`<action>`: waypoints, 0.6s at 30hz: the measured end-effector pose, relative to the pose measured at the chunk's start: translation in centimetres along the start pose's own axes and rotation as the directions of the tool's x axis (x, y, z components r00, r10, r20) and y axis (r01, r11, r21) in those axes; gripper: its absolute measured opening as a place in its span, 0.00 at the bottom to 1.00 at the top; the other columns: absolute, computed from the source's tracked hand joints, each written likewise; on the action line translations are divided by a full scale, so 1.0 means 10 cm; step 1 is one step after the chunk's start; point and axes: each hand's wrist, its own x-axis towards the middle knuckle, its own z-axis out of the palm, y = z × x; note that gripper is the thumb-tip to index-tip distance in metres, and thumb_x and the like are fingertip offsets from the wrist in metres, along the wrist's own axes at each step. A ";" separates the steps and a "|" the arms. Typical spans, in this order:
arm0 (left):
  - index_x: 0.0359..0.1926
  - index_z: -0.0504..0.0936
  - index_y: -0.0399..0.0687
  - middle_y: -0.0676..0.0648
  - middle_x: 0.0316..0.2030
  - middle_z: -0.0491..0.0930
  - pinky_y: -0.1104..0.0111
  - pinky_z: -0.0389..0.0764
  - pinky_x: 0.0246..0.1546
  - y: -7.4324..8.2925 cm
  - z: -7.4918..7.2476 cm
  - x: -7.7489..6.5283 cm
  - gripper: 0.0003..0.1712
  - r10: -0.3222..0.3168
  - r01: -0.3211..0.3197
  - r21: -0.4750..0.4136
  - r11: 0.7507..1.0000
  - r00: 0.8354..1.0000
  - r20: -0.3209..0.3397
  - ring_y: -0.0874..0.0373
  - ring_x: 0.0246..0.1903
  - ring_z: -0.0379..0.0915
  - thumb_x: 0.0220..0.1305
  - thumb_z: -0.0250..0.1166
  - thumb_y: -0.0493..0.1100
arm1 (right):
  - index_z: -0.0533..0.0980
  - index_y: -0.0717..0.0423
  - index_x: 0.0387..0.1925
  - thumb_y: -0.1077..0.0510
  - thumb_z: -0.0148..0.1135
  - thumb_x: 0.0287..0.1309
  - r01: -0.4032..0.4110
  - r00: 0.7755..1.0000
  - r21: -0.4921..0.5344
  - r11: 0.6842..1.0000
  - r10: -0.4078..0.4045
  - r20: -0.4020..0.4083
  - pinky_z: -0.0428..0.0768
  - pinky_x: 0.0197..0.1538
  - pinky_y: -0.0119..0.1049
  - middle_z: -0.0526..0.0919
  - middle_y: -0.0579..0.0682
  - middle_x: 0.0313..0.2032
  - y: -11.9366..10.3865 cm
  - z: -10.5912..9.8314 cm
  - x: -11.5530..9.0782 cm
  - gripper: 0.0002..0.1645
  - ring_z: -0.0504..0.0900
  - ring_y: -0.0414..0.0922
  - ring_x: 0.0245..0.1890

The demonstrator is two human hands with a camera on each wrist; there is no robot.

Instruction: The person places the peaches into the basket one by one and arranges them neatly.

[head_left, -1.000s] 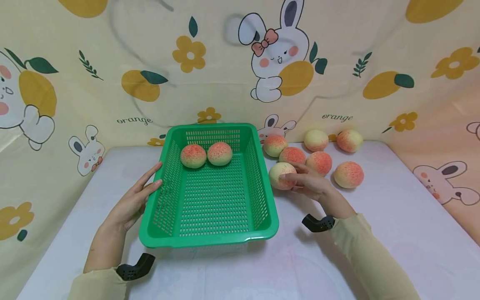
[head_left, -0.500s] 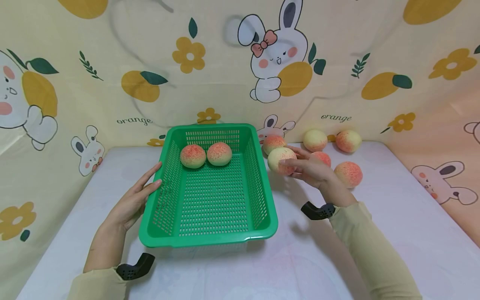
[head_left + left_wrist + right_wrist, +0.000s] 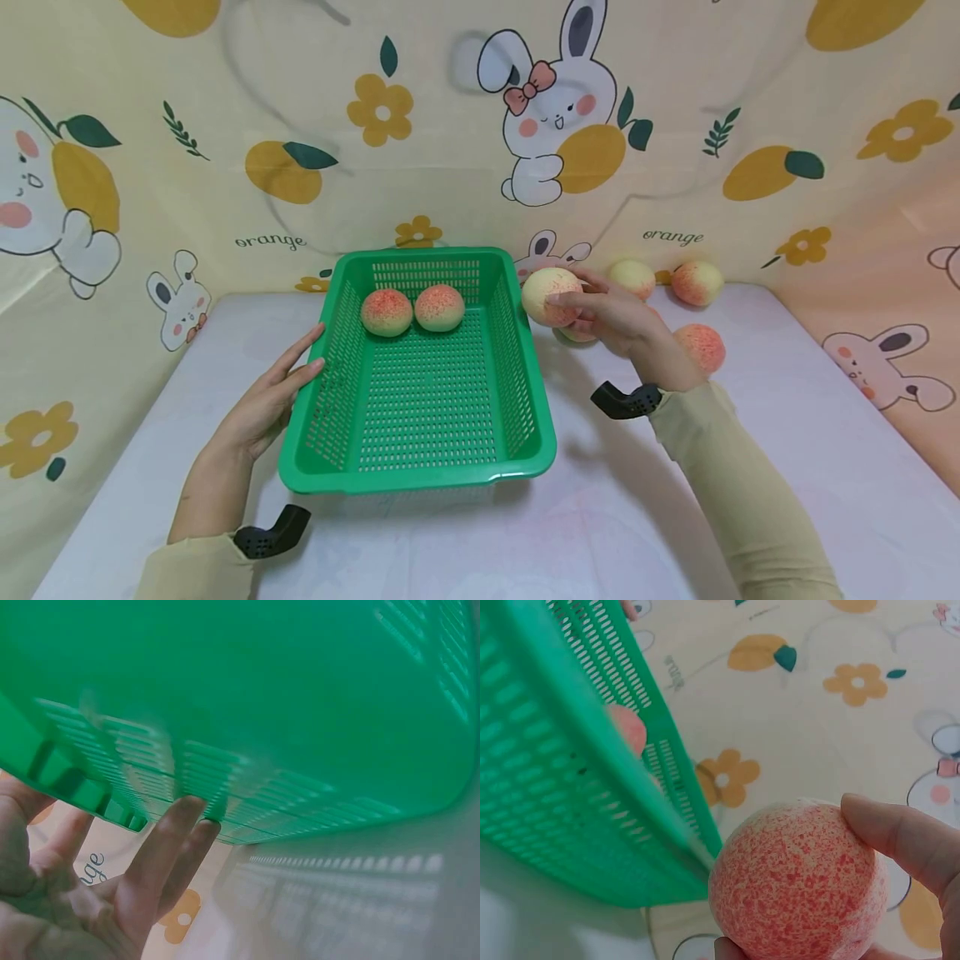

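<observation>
My left hand (image 3: pixel 258 408) grips the left side of a green plastic basket (image 3: pixel 416 482). In the left wrist view, its fingers (image 3: pixel 161 851) lie against the outside of the slotted wall. Two red-speckled peaches (image 3: pixel 386 312) sit side by side at the basket's far end. Beyond the basket's right rim, my right hand (image 3: pixel 618 317) holds a pale peach (image 3: pixel 546 296) between thumb and fingers, raised close to the rim. The right wrist view shows this peach's red-speckled side (image 3: pixel 795 885), with the basket wall just left of it.
Right of the basket lie more peaches, among them a red one (image 3: pixel 701 348), a yellow-red one (image 3: pixel 697 283) and a pale one (image 3: pixel 633 277); others are partly hidden behind the right hand. A printed cloth (image 3: pixel 450 192) backs the white table (image 3: pixel 480 542).
My right hand has lifted the pale peach and carried it up and left, from the table to beside the basket's right rim. Left hand and basket have stayed in place.
</observation>
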 end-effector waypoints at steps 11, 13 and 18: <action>0.76 0.46 0.66 0.45 0.52 0.69 0.64 0.84 0.38 -0.01 0.00 0.01 0.37 -0.003 0.003 0.011 1.000 1.000 -0.007 0.61 0.39 0.81 0.72 0.53 0.52 | 0.58 0.49 0.69 0.63 0.55 0.64 -0.008 1.000 -0.007 1.000 0.008 -0.005 0.74 0.38 0.25 0.65 0.47 0.53 -0.16 0.25 0.12 0.34 0.71 0.43 0.43; 0.76 0.46 0.66 0.46 0.51 0.69 0.64 0.84 0.39 -0.02 0.00 0.01 0.37 -0.005 0.005 0.010 1.000 1.000 -0.006 0.62 0.39 0.81 0.72 0.53 0.52 | 0.58 0.50 0.70 0.63 0.56 0.64 0.009 1.000 -0.026 1.000 -0.009 0.004 0.76 0.42 0.28 0.65 0.48 0.54 -0.18 0.29 0.15 0.35 0.71 0.44 0.45; 0.76 0.46 0.66 0.47 0.50 0.70 0.64 0.85 0.39 -0.02 -0.01 0.02 0.37 -0.008 0.008 0.013 1.000 1.000 -0.015 0.62 0.39 0.82 0.72 0.53 0.52 | 0.59 0.48 0.71 0.61 0.59 0.62 0.007 1.000 -0.068 0.998 -0.008 -0.019 0.73 0.53 0.37 0.67 0.48 0.55 -0.20 0.41 0.22 0.37 0.69 0.46 0.50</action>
